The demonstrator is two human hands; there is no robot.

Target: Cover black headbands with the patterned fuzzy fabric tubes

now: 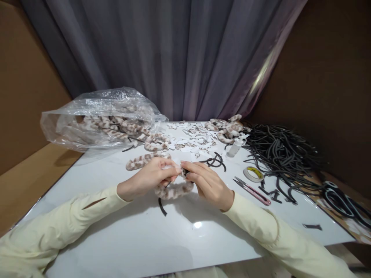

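Both hands meet over the middle of the white table (121, 239). My left hand (150, 175) has its fingers closed on one end of a fuzzy spotted headband (174, 191). My right hand (204, 181) pinches the same end from the other side. The headband curves below my hands, and its bare black tip (162, 207) pokes out onto the table. Another fuzzy sleeve (143, 160) lies just beyond my left hand.
A clear plastic bag (98, 119) of fuzzy sleeves lies at the back left. Paper scraps (191, 143) and finished pieces (227, 129) sit at the back. A glue bottle (235, 147), tape roll (253, 173), pink snips (253, 191) and a heap of black bands (284, 154) are on the right.
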